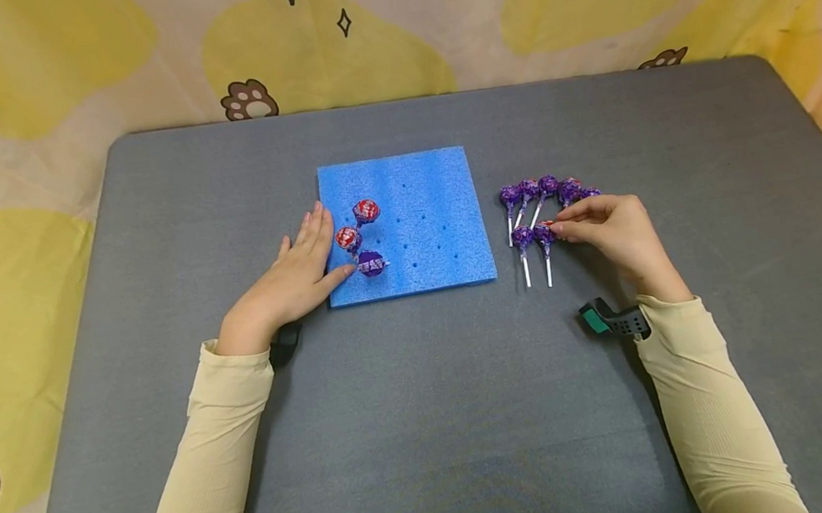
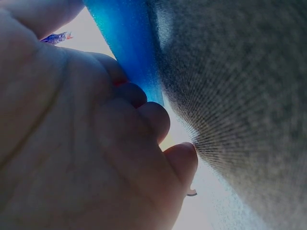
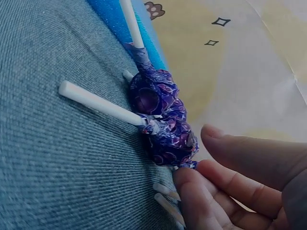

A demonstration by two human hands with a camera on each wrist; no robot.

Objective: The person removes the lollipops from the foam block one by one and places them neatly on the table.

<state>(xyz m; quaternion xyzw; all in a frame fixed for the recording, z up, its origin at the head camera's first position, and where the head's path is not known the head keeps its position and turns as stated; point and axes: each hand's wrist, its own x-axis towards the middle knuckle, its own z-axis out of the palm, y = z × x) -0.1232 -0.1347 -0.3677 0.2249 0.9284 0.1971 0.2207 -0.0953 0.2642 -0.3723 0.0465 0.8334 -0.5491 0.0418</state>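
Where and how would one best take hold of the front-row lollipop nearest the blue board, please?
I'd probably pinch the lollipop by its white stick, from the person's side: that bare stick points there, while its wrapped head lies close beside another.

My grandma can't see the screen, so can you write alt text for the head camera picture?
A person's left hand touches the left edge of a blue board holding three lollipops. Their right hand is at a group of mostly purple lollipops lying on a gray table.
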